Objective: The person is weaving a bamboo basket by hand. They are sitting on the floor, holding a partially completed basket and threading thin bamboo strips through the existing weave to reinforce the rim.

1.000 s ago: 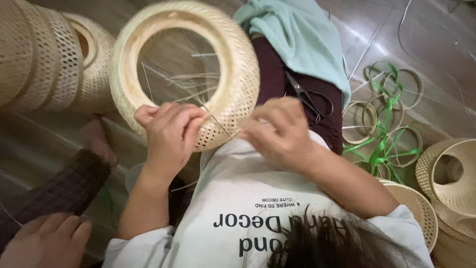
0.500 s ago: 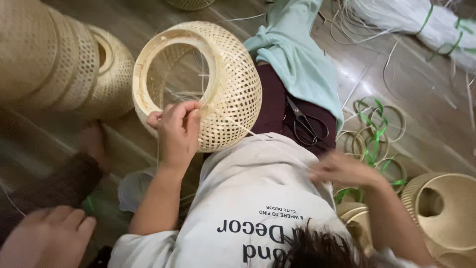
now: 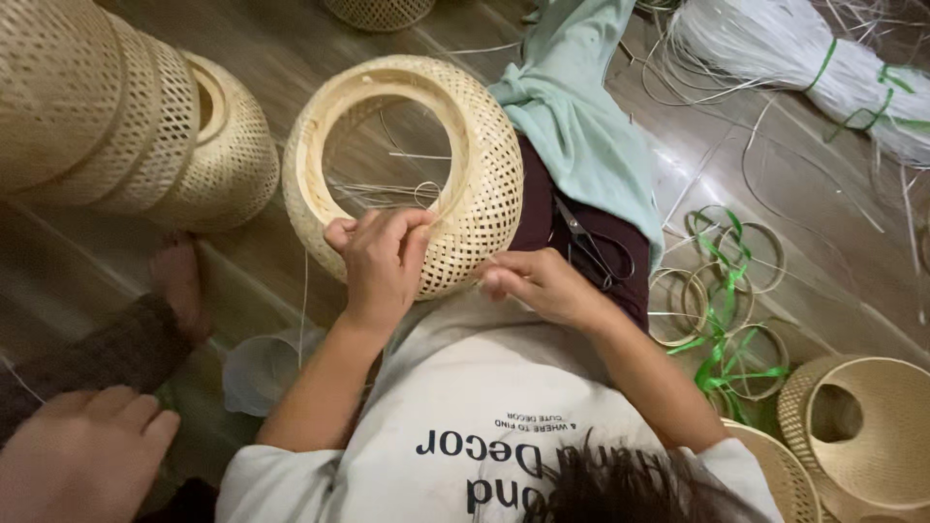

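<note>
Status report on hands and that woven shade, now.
Left hand grips the rim of the woven shade. Right hand pinches at its outer wall. Scissors lie on the lap beside it. Nothing blocking.

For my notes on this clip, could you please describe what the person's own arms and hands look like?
Both arms are bare from the short sleeves of a white T-shirt with dark print. The left hand and right hand wear no gloves, and no rings, watch or bracelets are visible.
</note>
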